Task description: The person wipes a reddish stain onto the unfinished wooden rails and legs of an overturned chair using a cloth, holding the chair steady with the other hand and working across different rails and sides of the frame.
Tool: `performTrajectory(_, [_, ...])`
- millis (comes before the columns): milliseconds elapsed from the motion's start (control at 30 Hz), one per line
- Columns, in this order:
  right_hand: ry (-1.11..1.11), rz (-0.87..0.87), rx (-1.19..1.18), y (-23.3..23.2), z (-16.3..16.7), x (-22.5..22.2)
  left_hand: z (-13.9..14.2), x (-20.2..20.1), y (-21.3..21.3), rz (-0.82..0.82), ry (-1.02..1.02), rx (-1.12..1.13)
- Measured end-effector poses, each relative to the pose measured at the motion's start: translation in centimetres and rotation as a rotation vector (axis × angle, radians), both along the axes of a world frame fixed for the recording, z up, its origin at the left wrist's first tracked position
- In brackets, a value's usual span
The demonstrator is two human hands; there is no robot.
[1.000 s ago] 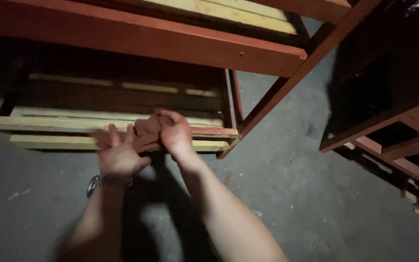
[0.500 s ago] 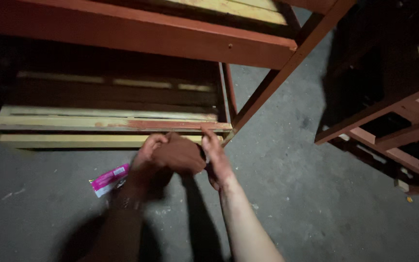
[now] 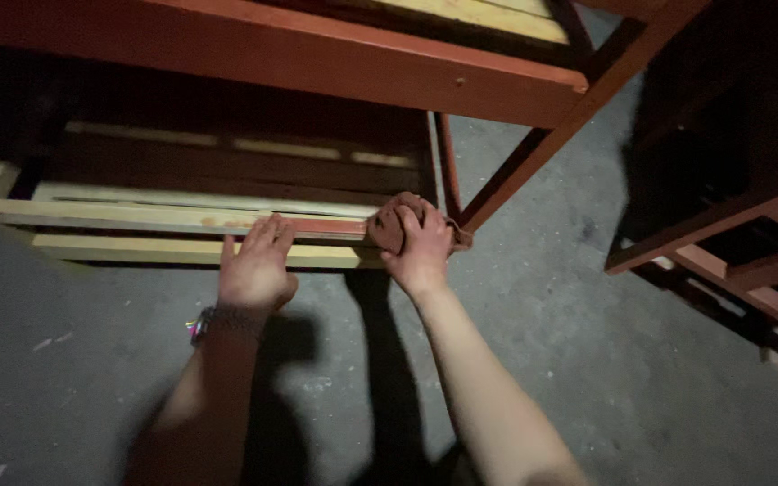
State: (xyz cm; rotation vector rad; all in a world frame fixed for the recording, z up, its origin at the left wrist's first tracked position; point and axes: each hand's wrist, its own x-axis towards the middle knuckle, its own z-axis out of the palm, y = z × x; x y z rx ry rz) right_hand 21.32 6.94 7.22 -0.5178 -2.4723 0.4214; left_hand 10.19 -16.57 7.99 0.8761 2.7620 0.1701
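My right hand (image 3: 420,252) grips a reddish-brown rag (image 3: 395,220) and presses it against the right end of a low wooden rail (image 3: 137,216) that is partly stained red. My left hand (image 3: 257,265) lies flat with fingers together on the same rail, a little left of the rag. A watch (image 3: 213,319) sits on my left wrist. Below the rail runs a pale unpainted plank (image 3: 137,250).
A red-painted beam (image 3: 317,54) of the wooden frame crosses overhead, with a diagonal brace (image 3: 533,162) running down to the right. More red wooden frames (image 3: 731,243) stand at the right. Grey concrete floor (image 3: 587,360) lies underneath.
Both hands were together on the rag away from the rail half a second ago. Now the left hand rests flat on the rail and the right presses the rag at its right end.
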Motion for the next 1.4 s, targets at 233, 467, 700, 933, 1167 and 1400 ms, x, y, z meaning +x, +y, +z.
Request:
performTrajectory(233, [0.007,0.136,0.028,-3.3,-0.2,-2.7,-3.2,0.2,-1.0,0.052,0.006,0.325])
performTrajectory(467, [0.046,0.442,0.143,-8.1,-3.2,-7.0,-3.0,0.0,-1.3,0.073,0.04,0.244])
performTrajectory(700, [0.081,0.149,0.314,1.3,-1.8,0.9,-3.0,-0.1,-1.2,0.076,0.051,0.332])
performTrajectory(933, [0.216,0.425,0.056,-9.7,-4.2,-6.0,-1.7,-0.5,-1.4,0.052,-0.08,0.201])
performTrajectory(1167, [0.04,0.343,-0.459,-1.4,-2.5,0.4,-0.2,-0.3,-1.5,0.075,-0.095,0.117])
performTrajectory(1400, [-0.018,0.14,0.171,-4.4,-2.5,-3.1,1.0,0.1,-1.6,0.049,-0.139,0.24])
